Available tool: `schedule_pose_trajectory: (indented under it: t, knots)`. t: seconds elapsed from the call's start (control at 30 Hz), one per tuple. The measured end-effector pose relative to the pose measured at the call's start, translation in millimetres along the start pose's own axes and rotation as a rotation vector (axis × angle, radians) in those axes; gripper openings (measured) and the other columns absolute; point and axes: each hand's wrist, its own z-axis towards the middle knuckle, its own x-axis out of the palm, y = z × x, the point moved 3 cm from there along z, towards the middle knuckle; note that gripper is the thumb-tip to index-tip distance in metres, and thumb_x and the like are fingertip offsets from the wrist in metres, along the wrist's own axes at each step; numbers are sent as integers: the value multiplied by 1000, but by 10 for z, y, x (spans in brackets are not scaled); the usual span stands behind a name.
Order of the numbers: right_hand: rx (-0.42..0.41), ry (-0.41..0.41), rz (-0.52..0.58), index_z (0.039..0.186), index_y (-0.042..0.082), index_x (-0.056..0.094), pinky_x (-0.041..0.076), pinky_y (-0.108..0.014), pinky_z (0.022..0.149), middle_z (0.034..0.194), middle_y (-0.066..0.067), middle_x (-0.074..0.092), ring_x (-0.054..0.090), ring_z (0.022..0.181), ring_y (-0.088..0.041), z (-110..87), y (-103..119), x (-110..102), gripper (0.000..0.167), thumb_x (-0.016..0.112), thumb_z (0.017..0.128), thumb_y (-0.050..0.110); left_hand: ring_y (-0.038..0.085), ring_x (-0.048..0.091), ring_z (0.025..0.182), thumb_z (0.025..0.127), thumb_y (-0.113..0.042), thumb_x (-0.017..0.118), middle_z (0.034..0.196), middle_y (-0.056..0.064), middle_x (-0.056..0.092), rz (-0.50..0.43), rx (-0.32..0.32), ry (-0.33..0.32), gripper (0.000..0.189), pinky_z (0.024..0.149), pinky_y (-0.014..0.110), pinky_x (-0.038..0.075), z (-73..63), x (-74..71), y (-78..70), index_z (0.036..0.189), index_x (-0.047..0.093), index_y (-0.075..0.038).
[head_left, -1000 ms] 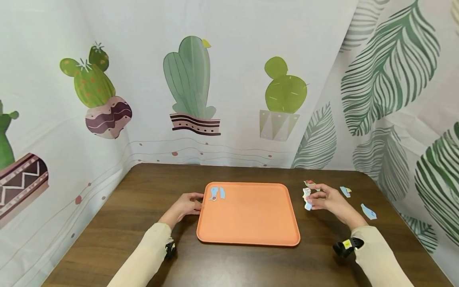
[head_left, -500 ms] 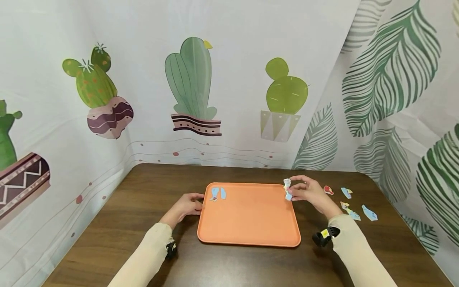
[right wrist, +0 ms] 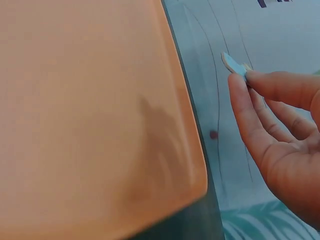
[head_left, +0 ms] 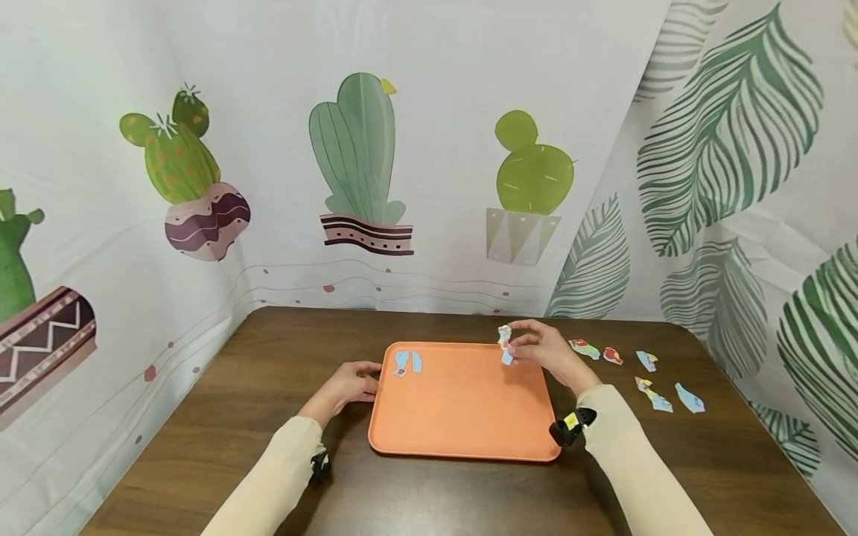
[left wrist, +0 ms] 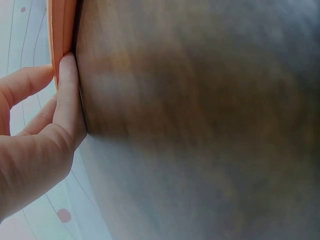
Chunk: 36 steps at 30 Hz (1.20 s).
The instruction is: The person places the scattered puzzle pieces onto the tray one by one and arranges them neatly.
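My right hand (head_left: 541, 351) pinches an irregular light blue and white puzzle piece (head_left: 506, 346) between thumb and fingertips, over the right rear of the orange tray (head_left: 462, 417). In the right wrist view the piece (right wrist: 233, 65) sits tilted at the fingertips, and the hand's shadow falls on the tray. My left hand (head_left: 347, 385) rests at the tray's left edge; in the left wrist view the extended fingers (left wrist: 68, 95) touch the outside of the rim. Two blue puzzle pieces, one larger (head_left: 401, 362) and one narrow (head_left: 417, 362), lie side by side in the tray's rear left corner.
Several more pieces lie right of the tray on the brown table (head_left: 255, 402): a red-and-green one (head_left: 585, 349), a red one (head_left: 613, 355), a small blue one (head_left: 646, 361), a multicoloured one (head_left: 654, 396) and a blue one (head_left: 690, 398). A cactus-print cloth (head_left: 442, 186) hangs behind.
My right hand has carried the puzzle piece leftward from the table to over the tray, uncovering the pieces behind it. The left hand and the tray have stayed in place.
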Motion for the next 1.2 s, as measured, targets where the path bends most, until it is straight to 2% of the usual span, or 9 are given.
schedule_pose_trajectory:
  t: [0.43, 0.63, 0.8, 1.0, 1.2]
  knots:
    - [-30, 7, 37, 136, -6, 45, 55, -48, 84, 98, -22, 66, 67, 81, -18, 269, 62, 397, 52, 64, 88, -5, 21, 66, 79, 84, 10, 60, 89, 18, 63, 10, 0, -17, 48, 74, 39, 59, 30, -13, 16, 131, 51, 10]
    - [-38, 6, 84, 134, -8, 47, 55, -51, 83, 96, -22, 67, 67, 78, -18, 368, 84, 621, 51, 64, 86, -9, 21, 66, 79, 84, 10, 60, 90, 18, 63, -6, 1, -12, 48, 74, 38, 59, 44, -12, 14, 131, 50, 10]
    - [-1, 4, 98, 133, -3, 50, 57, -47, 80, 93, -18, 67, 67, 76, -19, 458, 12, 790, 51, 65, 85, -8, 21, 66, 79, 83, 10, 60, 89, 17, 64, 0, -1, -15, 49, 74, 38, 59, 38, -6, 25, 131, 50, 10]
    - [39, -1, 92, 132, 1, 52, 58, -44, 77, 96, -18, 67, 68, 77, -22, 523, -42, 974, 50, 66, 84, -9, 21, 66, 79, 82, 10, 60, 89, 18, 65, 1, 11, -13, 49, 74, 38, 59, 41, 1, 31, 130, 51, 11]
    - [110, -40, 103, 128, 3, 54, 60, -38, 70, 94, -17, 67, 68, 75, -21, 577, -117, 1150, 49, 66, 83, -11, 21, 66, 78, 82, 11, 60, 89, 18, 65, 1, 16, -13, 49, 74, 39, 59, 38, -1, 33, 130, 50, 12]
